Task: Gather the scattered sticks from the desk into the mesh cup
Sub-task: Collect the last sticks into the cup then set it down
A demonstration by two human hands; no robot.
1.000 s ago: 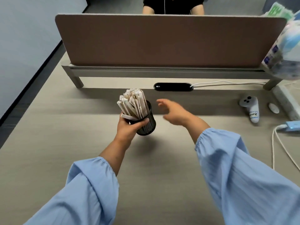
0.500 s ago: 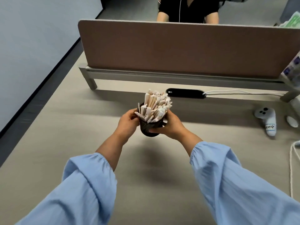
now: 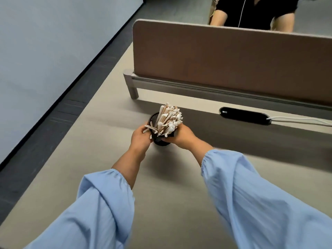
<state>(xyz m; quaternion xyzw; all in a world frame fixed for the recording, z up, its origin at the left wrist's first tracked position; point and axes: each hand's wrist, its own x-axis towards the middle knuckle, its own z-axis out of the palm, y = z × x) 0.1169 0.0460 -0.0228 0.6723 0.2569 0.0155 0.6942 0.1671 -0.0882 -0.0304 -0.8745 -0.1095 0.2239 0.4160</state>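
A black mesh cup (image 3: 156,121) stands on the beige desk (image 3: 93,133), packed with several pale paper-wrapped sticks (image 3: 168,119) that lean to the right. My left hand (image 3: 139,139) is wrapped around the cup's left side, and one stick pokes out over its fingers. My right hand (image 3: 181,135) grips the cup's right side and lower edge. Both arms wear light blue sleeves. I see no loose sticks on the desk.
A brown divider panel (image 3: 233,58) on a grey rail stands behind the cup. A black cable port (image 3: 244,115) with a white cable lies to the right. The desk's left edge drops to a dark floor strip. A person in black sits beyond the divider.
My right hand came in from the right and closed on the cup beside my left hand. The sticks now lean right. The view has shifted left.
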